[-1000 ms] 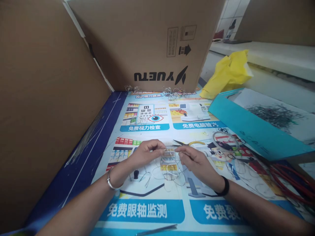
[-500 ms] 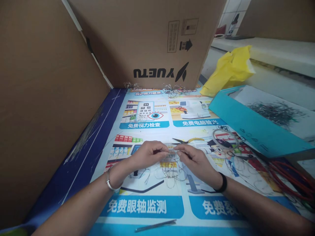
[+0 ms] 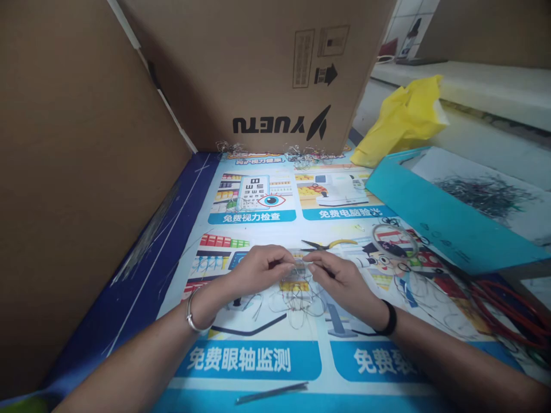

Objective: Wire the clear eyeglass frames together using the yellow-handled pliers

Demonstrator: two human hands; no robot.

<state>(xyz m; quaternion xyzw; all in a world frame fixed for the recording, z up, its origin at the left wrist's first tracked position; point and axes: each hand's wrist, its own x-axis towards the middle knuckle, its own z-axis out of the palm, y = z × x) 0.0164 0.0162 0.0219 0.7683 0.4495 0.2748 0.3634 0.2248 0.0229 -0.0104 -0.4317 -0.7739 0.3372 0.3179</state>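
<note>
My left hand (image 3: 258,269) and my right hand (image 3: 340,278) meet over a printed poster mat (image 3: 253,361). Both pinch the same thin wire piece (image 3: 298,268) between thumb and fingertips, the fingers closed and nearly touching each other. Loose loops of thin wire (image 3: 299,301) hang and lie just below the hands. A silver bangle sits on my left wrist, a black band on my right. Small yellow-handled pliers (image 3: 329,245) lie on the mat just behind my right hand.
A large cardboard box (image 3: 267,69) stands at the back and a cardboard wall (image 3: 73,172) on the left. A teal tray (image 3: 434,221) with a heap of wire bits lies right, a yellow bag (image 3: 400,123) behind it. Red cords (image 3: 508,312) and a wire ring (image 3: 394,240) lie right.
The two hands have drawn closer together on the wire piece, and the loose wire loops below them have bunched up. The view has tilted slightly.
</note>
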